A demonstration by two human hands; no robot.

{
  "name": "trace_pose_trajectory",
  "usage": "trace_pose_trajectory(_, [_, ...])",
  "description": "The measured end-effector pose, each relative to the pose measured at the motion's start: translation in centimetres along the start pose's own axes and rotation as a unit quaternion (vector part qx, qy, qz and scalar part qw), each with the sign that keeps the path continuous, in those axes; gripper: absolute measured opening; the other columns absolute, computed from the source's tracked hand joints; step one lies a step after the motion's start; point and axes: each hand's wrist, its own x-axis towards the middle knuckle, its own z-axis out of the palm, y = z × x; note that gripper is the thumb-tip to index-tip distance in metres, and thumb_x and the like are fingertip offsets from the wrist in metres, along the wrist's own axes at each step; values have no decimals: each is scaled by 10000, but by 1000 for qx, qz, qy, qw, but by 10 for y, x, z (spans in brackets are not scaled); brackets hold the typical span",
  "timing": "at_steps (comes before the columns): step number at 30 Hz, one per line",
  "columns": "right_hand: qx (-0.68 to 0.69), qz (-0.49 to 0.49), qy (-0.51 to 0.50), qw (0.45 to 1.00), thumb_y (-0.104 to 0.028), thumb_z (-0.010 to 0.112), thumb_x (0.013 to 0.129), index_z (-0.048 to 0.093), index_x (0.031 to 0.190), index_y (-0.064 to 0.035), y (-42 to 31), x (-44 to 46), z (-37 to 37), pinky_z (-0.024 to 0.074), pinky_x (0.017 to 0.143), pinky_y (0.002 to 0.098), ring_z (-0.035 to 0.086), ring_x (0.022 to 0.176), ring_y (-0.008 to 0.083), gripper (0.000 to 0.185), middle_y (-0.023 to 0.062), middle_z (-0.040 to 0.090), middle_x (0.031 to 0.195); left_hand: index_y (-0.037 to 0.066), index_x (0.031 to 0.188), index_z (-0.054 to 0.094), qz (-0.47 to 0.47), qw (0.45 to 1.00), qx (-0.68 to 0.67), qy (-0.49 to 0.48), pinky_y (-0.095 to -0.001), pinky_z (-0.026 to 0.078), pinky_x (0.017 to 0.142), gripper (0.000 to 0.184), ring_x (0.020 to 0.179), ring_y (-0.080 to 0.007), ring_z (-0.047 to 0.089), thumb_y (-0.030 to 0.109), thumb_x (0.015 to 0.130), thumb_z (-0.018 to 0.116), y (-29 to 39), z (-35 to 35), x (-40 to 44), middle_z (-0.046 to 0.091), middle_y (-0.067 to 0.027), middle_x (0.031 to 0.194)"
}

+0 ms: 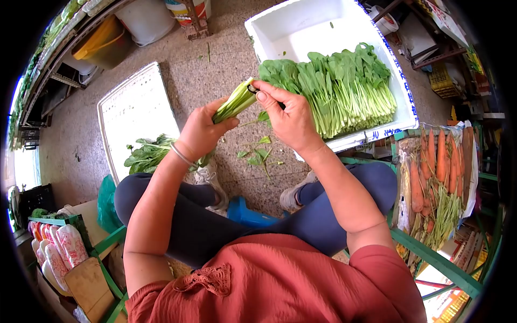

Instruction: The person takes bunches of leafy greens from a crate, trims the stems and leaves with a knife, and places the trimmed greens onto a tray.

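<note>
My left hand (205, 128) is wrapped round a small bunch of leafy greens (236, 102), its pale cut stems pointing up and to the right. At the stem ends, my right hand (285, 110) pinches a small dark item, too small to make out. Right of my hands, a white foam box (301, 32) holds rows of leafy greens (344, 89) lying side by side, stems toward me. More loose greens (148, 153) lie at the near end of a white tray (134, 105), partly behind my left forearm.
Scattered leaves (261, 156) lie on the speckled floor between my shoes. A blue stool (250, 212) stands between my legs. Carrots (441, 156) lie on a stand at the right. Gloves (56, 250) are at the lower left, buckets (102, 43) at the upper left.
</note>
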Motion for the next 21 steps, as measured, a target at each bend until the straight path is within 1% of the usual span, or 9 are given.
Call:
trace_pose_trajectory(2, [9,-2,14,1000,-227,562,864,656,1008,-79,-1,-2,2,485,582,270,650,668,200,227,146,658,815,26,1034,583,24,999,20,11,-222,383,528,304,568,-44,429,161,780,682,-2,2,0,498,37,635])
trace_pose_trajectory(3, [-40,29,12,999,-223,554,870,653,1024,-86,-6,-4,2,470,551,263,625,612,179,229,128,664,786,26,1034,583,24,999,20,10,-222,383,528,304,568,-44,429,161,780,682,-2,2,1,498,37,635])
trace_pose_trajectory(5, [-89,60,10,994,-220,545,876,649,1040,-94,-13,-3,0,455,521,255,599,555,158,231,109,671,757,28,1013,586,-30,999,28,-9,-220,385,522,286,564,-41,435,170,783,681,-1,3,2,503,40,639])
trace_pose_trajectory(7, [-117,183,-33,976,-240,526,893,634,1080,-112,-13,3,-4,386,442,227,454,439,86,251,28,628,625,29,1004,587,-27,999,7,-27,-221,388,519,276,559,-40,439,172,787,677,-2,4,-1,505,42,640])
trace_pose_trajectory(8, [-117,183,-32,976,-240,526,893,634,1080,-112,-6,8,-9,386,442,227,454,439,86,251,28,628,625,29,995,587,-23,999,-14,-44,-222,391,516,265,554,-40,442,174,790,674,-2,5,-2,507,44,642])
trace_pose_trajectory(10, [52,195,35,979,-271,519,902,589,1144,-94,8,18,-19,306,401,195,304,420,39,308,-44,503,542,31,988,588,-36,998,-12,-44,-221,390,514,252,550,-40,443,171,794,668,-3,4,-3,504,47,639])
trace_pose_trajectory(14, [186,253,-11,949,-285,520,904,553,1173,-42,3,10,-22,296,407,190,306,448,29,364,-58,438,551,29,986,584,-48,998,16,-40,-222,385,508,250,543,-43,450,172,795,660,-12,0,-1,497,41,623])
trace_pose_trajectory(16, [280,277,-89,915,-275,534,900,522,1198,-13,-5,4,-19,291,435,182,308,482,29,397,-64,403,581,27,989,581,-49,997,39,-49,-224,385,507,261,543,-45,453,181,793,661,-10,2,-3,496,36,617])
trace_pose_trajectory(21, [291,273,-119,909,-280,561,887,543,1179,-14,3,-1,-11,269,454,177,295,525,29,395,-64,369,597,18,1011,575,-47,996,56,-59,-232,386,503,310,535,-53,456,216,789,662,-5,5,-3,489,25,591])
